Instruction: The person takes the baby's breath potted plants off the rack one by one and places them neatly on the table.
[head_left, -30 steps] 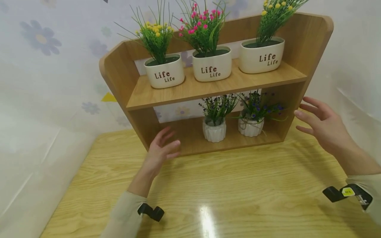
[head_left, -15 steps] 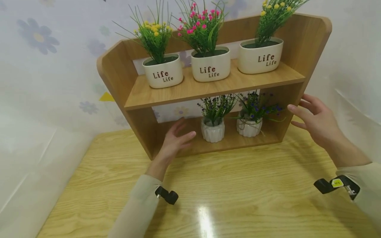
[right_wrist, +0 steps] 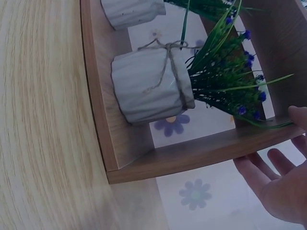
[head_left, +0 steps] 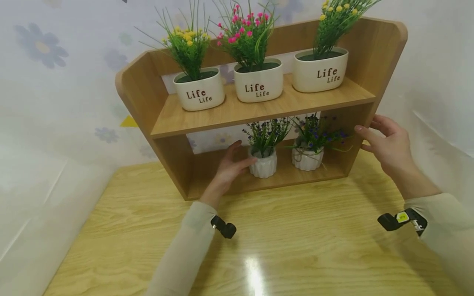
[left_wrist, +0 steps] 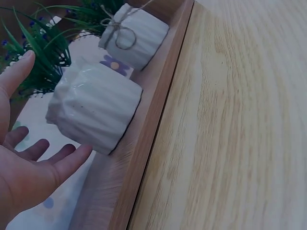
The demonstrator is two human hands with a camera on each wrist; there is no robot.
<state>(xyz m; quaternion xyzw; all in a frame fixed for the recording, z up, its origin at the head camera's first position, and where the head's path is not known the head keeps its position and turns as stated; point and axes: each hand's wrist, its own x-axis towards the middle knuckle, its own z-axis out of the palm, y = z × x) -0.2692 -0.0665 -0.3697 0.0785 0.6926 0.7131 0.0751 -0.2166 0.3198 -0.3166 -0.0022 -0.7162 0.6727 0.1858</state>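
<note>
My left hand [head_left: 229, 169] reaches into the lower level of the wooden shelf [head_left: 218, 123], fingers spread around the left side of a white ribbed pot [head_left: 263, 166] with dark purple flowers. In the left wrist view, thumb and fingers of that hand stand apart beside this pot [left_wrist: 98, 105]. A second white pot [head_left: 307, 159], tied with twine and holding blue flowers, stands to its right. At the shelf's right end, my right hand [head_left: 392, 144] holds the side panel [right_wrist: 201, 151]. Its thumb is at the panel's inner edge and its fingers lie along the outside.
On the upper level stand three oval "Life" planters: one with yellow flowers [head_left: 200, 92], one with pink flowers [head_left: 259, 84], another with yellow flowers [head_left: 320, 72]. The shelf rests on a wood-grain table [head_left: 296, 230] before a flower-patterned backdrop [head_left: 85, 90].
My left hand has moved right and inward, from the shelf's left end to the left white pot. My right hand has closed in on the right side panel. The view has shifted slightly.
</note>
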